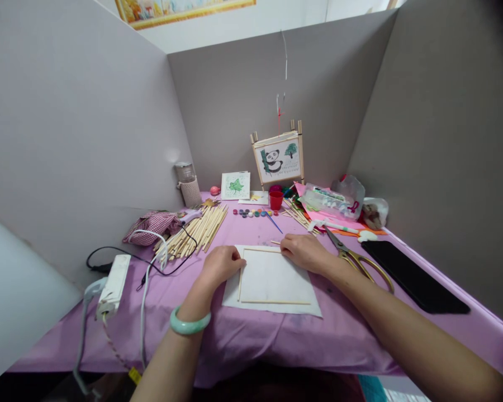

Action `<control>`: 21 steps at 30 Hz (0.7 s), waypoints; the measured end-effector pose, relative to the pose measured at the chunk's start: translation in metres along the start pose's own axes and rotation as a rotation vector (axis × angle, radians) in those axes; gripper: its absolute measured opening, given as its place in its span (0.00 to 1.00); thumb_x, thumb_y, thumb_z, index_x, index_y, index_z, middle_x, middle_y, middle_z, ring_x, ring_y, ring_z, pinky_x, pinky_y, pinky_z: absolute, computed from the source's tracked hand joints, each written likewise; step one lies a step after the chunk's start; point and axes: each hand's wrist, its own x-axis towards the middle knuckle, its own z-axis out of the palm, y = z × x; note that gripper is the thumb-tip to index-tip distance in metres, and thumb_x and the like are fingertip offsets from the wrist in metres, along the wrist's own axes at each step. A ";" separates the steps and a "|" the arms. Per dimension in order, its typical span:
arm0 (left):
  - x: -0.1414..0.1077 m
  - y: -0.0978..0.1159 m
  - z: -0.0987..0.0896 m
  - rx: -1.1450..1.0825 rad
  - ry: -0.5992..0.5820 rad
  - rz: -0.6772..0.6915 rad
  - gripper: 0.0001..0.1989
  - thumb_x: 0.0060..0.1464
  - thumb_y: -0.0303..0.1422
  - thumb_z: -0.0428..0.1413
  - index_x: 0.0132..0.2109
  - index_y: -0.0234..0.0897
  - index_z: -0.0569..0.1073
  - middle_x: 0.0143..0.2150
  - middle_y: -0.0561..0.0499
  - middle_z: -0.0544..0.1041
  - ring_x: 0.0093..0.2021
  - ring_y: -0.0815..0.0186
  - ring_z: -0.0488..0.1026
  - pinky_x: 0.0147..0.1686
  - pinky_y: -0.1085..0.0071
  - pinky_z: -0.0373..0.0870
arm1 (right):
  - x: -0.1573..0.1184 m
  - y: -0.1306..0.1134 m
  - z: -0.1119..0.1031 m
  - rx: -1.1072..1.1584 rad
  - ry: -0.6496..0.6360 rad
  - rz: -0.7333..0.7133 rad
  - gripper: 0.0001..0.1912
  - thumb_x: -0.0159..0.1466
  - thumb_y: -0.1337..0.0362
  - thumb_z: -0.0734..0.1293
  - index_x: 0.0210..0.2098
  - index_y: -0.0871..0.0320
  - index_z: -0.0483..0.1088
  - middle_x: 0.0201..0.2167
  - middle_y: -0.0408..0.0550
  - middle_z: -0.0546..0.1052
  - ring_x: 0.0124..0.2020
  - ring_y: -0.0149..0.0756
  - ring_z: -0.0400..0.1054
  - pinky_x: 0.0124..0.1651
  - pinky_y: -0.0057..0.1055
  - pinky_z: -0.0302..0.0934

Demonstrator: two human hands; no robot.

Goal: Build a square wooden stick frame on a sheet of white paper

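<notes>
A white sheet (pixel 276 279) lies on the purple cloth in front of me. Thin wooden sticks rest along its far, left and near edges; the near stick (pixel 276 302) runs almost the full width. My left hand (pixel 222 264), with a green bangle at the wrist, has its fingers closed at the upper end of the left stick (pixel 240 283). At the sheet's far edge my right hand (pixel 304 251) has its fingertips together on the right end of the far stick (pixel 260 250). A short stick end pokes out beside those fingers.
Loose sticks (pixel 205 228) are piled at the left, near a power strip (pixel 115 285) with cables. Gold-handled scissors (pixel 356 259) and a black phone (pixel 414 277) lie right. Behind are paint pots (pixel 251 213), a red cup (pixel 275 200) and a hanging panda lantern (pixel 279 159).
</notes>
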 end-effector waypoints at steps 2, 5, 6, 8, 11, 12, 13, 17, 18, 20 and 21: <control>0.000 0.000 0.000 -0.009 0.003 -0.006 0.10 0.46 0.38 0.56 0.32 0.38 0.78 0.31 0.48 0.78 0.33 0.63 0.72 0.32 0.70 0.60 | 0.000 -0.001 -0.001 0.004 -0.006 0.005 0.12 0.65 0.65 0.58 0.36 0.56 0.73 0.39 0.47 0.76 0.35 0.34 0.69 0.33 0.27 0.49; 0.000 -0.001 0.000 -0.011 0.016 -0.001 0.09 0.46 0.37 0.56 0.31 0.38 0.78 0.30 0.49 0.78 0.33 0.63 0.72 0.32 0.70 0.60 | 0.001 -0.001 -0.001 0.011 -0.008 0.007 0.12 0.65 0.65 0.58 0.37 0.56 0.73 0.39 0.47 0.76 0.35 0.33 0.69 0.33 0.27 0.49; 0.000 -0.002 0.000 -0.011 0.018 0.003 0.09 0.47 0.37 0.56 0.31 0.38 0.78 0.30 0.49 0.78 0.33 0.63 0.72 0.32 0.70 0.60 | 0.001 -0.001 -0.001 0.012 -0.006 0.005 0.12 0.65 0.65 0.58 0.37 0.56 0.73 0.39 0.47 0.76 0.35 0.33 0.69 0.33 0.27 0.49; 0.000 -0.002 0.000 -0.013 0.020 0.007 0.09 0.46 0.37 0.56 0.31 0.38 0.78 0.30 0.49 0.78 0.33 0.63 0.72 0.32 0.70 0.60 | 0.001 -0.001 0.000 0.009 -0.001 0.001 0.12 0.65 0.65 0.58 0.37 0.56 0.73 0.39 0.47 0.76 0.35 0.33 0.69 0.32 0.27 0.49; 0.000 -0.002 -0.001 -0.016 0.021 0.007 0.09 0.46 0.37 0.56 0.30 0.38 0.78 0.30 0.49 0.79 0.33 0.63 0.72 0.31 0.70 0.60 | 0.001 0.000 0.002 0.000 0.004 0.000 0.12 0.65 0.65 0.58 0.37 0.56 0.73 0.39 0.47 0.76 0.35 0.33 0.69 0.32 0.27 0.49; 0.000 -0.002 -0.001 -0.016 0.025 0.006 0.08 0.46 0.37 0.56 0.31 0.38 0.78 0.30 0.49 0.79 0.33 0.63 0.72 0.31 0.70 0.60 | 0.001 0.000 0.002 -0.002 0.002 0.001 0.12 0.65 0.65 0.58 0.37 0.56 0.73 0.39 0.47 0.76 0.35 0.33 0.69 0.32 0.27 0.49; 0.000 -0.002 -0.001 -0.017 0.027 0.005 0.08 0.46 0.37 0.56 0.31 0.38 0.78 0.30 0.49 0.79 0.33 0.63 0.72 0.31 0.70 0.60 | 0.001 0.000 0.003 -0.003 0.000 0.000 0.12 0.66 0.65 0.58 0.37 0.56 0.73 0.39 0.47 0.76 0.35 0.33 0.69 0.33 0.27 0.49; -0.001 -0.002 -0.002 -0.037 0.023 -0.005 0.08 0.45 0.36 0.56 0.31 0.38 0.78 0.30 0.50 0.79 0.33 0.64 0.72 0.31 0.71 0.60 | 0.001 0.001 0.003 -0.002 0.001 0.001 0.12 0.66 0.64 0.58 0.37 0.56 0.73 0.39 0.47 0.76 0.36 0.33 0.69 0.33 0.27 0.50; -0.001 -0.002 -0.002 -0.041 0.021 -0.005 0.08 0.45 0.36 0.56 0.31 0.38 0.78 0.30 0.50 0.79 0.33 0.64 0.72 0.31 0.71 0.60 | 0.001 0.001 0.003 -0.004 0.001 0.001 0.12 0.66 0.64 0.58 0.37 0.56 0.73 0.39 0.48 0.76 0.36 0.34 0.69 0.33 0.27 0.50; -0.001 -0.002 -0.002 -0.045 0.023 -0.004 0.08 0.45 0.36 0.56 0.31 0.38 0.78 0.31 0.50 0.79 0.33 0.64 0.72 0.31 0.71 0.60 | 0.001 0.001 0.003 -0.007 0.002 -0.001 0.12 0.66 0.64 0.57 0.37 0.56 0.73 0.39 0.48 0.76 0.35 0.34 0.69 0.33 0.27 0.50; -0.001 -0.002 -0.002 -0.044 0.024 -0.005 0.08 0.45 0.36 0.57 0.31 0.38 0.78 0.31 0.50 0.79 0.33 0.64 0.72 0.31 0.71 0.60 | 0.001 0.001 0.003 -0.010 0.001 -0.003 0.12 0.66 0.64 0.57 0.37 0.56 0.73 0.39 0.48 0.76 0.35 0.34 0.69 0.33 0.27 0.50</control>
